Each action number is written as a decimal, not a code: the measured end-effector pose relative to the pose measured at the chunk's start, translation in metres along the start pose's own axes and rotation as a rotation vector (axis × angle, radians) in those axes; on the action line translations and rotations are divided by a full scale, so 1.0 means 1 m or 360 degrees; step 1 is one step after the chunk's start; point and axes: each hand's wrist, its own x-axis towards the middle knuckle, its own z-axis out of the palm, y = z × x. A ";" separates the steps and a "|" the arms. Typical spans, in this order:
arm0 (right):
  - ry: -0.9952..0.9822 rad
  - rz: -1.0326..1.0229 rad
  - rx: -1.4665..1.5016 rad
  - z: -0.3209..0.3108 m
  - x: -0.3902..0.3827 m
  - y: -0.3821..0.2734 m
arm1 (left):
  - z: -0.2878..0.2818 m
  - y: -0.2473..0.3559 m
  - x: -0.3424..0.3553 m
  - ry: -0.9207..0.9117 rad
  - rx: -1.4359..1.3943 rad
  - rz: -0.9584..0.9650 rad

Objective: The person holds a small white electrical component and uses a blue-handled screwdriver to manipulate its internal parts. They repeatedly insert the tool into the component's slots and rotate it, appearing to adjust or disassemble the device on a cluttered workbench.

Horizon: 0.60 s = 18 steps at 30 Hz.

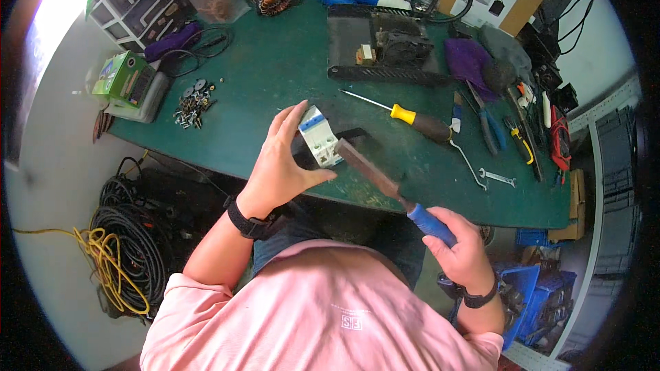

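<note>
A white circuit breaker (319,139) with a blue switch bar stands near the front edge of the table, tilted. My left hand (278,154) grips it, fingers at its upper end and thumb by its lower end. My right hand (460,247) is closed around the blue handle of a flat, rust-brown file (371,173). The file's tip reaches the lower right corner of the breaker; whether they touch I cannot tell. A dark flat piece (355,136) lies behind the breaker, partly hidden.
On the green table (268,62) lie a yellow-black screwdriver (416,120), a wrench (498,178), pliers (489,127) and a pile of screws (194,106). A black metal chassis (378,45) sits at the back. Coiled cables (130,247) hang at the left.
</note>
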 end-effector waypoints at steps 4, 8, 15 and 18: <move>-0.0049 0.0035 0.0010 0.001 -0.007 0.005 | 0.000 -0.003 -0.002 -0.0059 -0.0068 -0.0061; -0.0037 -0.0011 0.0007 0.001 -0.011 0.005 | -0.001 -0.004 -0.006 -0.0064 -0.0213 -0.0250; -0.0061 0.0059 0.0004 0.002 -0.022 0.009 | 0.002 0.004 -0.010 -0.0020 -0.0055 -0.0009; -0.0014 0.0082 0.0019 0.001 -0.030 0.012 | 0.002 0.008 -0.012 0.0080 0.0039 0.0178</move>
